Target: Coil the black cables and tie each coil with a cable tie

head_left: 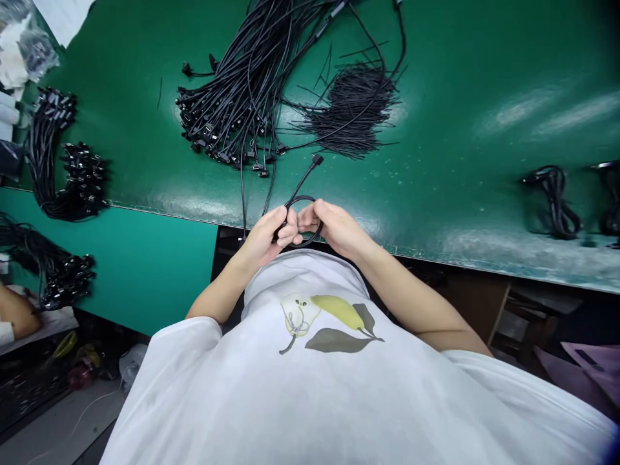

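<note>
A black cable (304,199) is bent into a loop between my two hands, just over the table's near edge. My left hand (272,234) is closed around the left side of the loop. On the other side, my right hand (334,226) grips the loop between thumb and fingers. One end of the cable, with a black connector (316,159), sticks up and away over the green table (450,142). Beyond my hands lies a large bundle of black cables (252,84) with connectors. Beside it is a pile of short black ties (361,106).
Two coiled cables (557,201) lie at the right. More cable bundles (58,155) rest at the left, one (62,274) on a lower green surface. Another person's arm (17,313) shows at the left edge. Plastic bags (36,51) sit at the far left corner.
</note>
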Demonstrator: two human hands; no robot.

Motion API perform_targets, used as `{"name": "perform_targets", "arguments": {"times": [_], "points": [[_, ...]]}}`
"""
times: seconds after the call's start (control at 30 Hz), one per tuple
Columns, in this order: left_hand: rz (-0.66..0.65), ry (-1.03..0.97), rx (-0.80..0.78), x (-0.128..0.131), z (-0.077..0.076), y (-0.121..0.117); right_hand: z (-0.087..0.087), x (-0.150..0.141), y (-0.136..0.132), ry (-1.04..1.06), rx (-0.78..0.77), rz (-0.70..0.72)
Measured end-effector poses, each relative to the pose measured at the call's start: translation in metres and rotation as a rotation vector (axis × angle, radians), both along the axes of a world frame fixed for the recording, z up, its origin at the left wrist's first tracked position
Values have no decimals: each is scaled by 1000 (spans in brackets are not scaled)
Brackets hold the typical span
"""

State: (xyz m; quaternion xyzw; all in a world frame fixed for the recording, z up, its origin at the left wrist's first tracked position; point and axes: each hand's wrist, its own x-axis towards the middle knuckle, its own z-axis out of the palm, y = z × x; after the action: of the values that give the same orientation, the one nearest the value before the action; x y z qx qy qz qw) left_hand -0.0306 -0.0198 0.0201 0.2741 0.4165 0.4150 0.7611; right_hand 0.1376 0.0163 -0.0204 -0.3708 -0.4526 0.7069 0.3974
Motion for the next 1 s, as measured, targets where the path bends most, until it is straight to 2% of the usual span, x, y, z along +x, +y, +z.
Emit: {"name": "perform_targets", "arguments": {"times": [0.13, 0.2, 0.27, 0.4, 0.5, 0.57, 0.67, 0.8, 0.9, 1.0], "points": [[-39, 412, 214, 9, -44, -4, -3, -17, -10, 186, -176, -293], [-102, 545, 302, 9, -60, -7, -1, -20, -9, 250, -227, -328], [-140, 595, 361, 6, -67, -8, 1, -21, -11, 312, -254, -289], [-221, 588, 387, 2, -64, -10, 3, -20, -17, 354, -318, -245], [-307, 494, 323, 6, -56, -14, 5, -20, -18, 340, -404, -262], [-310, 413, 279, 10, -52, -18, 7, -19, -16, 315, -416, -249], [-332, 232, 175, 15, -48, -22, 11, -16, -13, 261, -328, -232], [-380, -20, -7, 19, -43, -21, 16, -13, -10, 212, -114, -195], [-400, -83, -60, 22, -41, -15, 21, -13, -6, 176, -49, -155], [-419, -69, -31, 26, -40, -9, 24, -12, -3, 143, -63, -159]]}}
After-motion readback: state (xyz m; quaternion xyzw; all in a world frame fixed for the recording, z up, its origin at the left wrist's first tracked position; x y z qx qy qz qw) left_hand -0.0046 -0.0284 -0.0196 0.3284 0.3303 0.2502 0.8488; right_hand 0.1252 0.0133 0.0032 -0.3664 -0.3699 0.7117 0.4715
